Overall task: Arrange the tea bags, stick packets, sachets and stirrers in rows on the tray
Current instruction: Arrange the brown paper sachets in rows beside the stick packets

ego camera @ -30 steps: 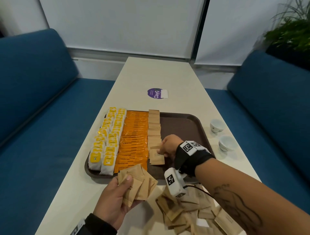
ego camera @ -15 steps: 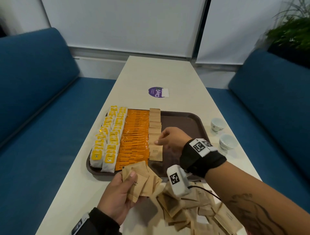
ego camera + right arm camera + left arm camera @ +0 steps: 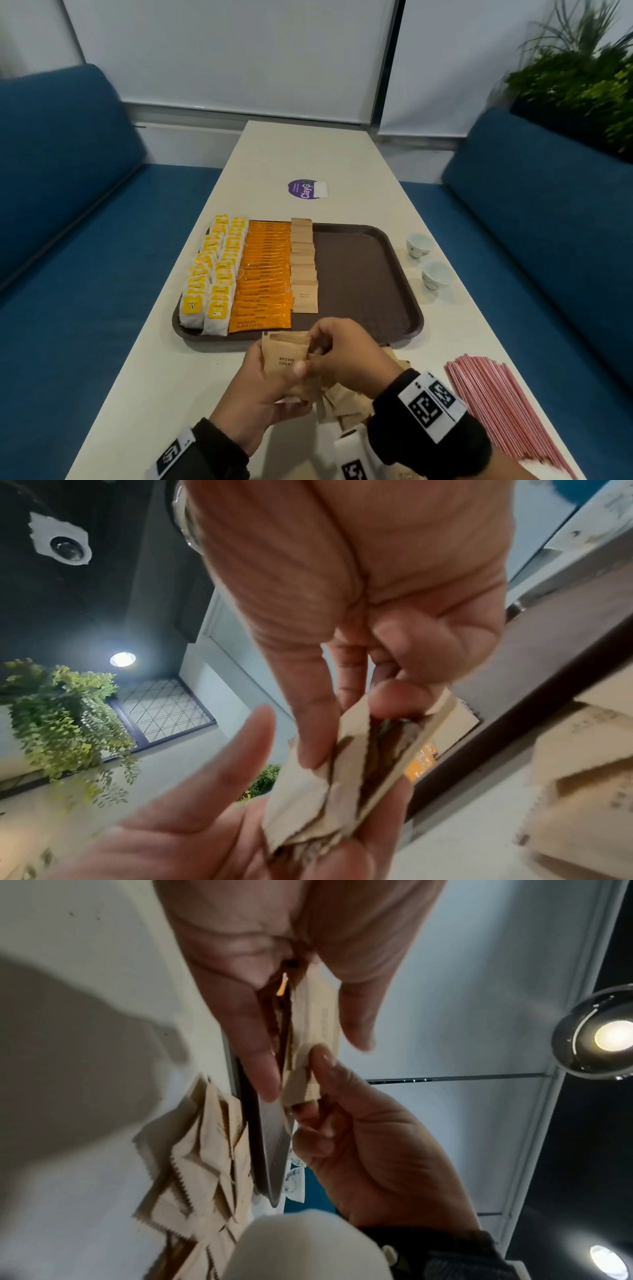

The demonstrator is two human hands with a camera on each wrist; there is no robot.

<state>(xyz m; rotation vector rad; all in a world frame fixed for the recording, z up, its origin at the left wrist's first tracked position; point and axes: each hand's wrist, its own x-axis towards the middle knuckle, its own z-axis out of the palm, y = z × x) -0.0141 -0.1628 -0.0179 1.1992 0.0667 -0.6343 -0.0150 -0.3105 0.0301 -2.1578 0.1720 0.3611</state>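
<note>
My left hand (image 3: 274, 377) grips a fanned stack of brown sugar sachets (image 3: 282, 359) just in front of the brown tray (image 3: 416, 308). My right hand (image 3: 325, 349) pinches a sachet at the stack's right edge. The left wrist view shows the stack (image 3: 315, 1026) between my left thumb and fingers, with my right hand (image 3: 310, 1085) pinching its end. In the right wrist view my right hand (image 3: 356, 723) pinches the stack (image 3: 308, 799). On the tray lie two rows of yellow tea bags (image 3: 212, 274), a row of orange stick packets (image 3: 263, 277) and a row of sachets (image 3: 303, 267).
Loose sachets (image 3: 342, 401) lie on the table under my right wrist. A bundle of red stirrers (image 3: 496, 404) lies at the near right. Two small white cups (image 3: 418, 244) stand right of the tray. The tray's right half is bare. Blue sofas flank the table.
My right hand left a sachet at the near end of the tray's sachet row and drew back to the stack. My left hand closed the fan and rose toward it.
</note>
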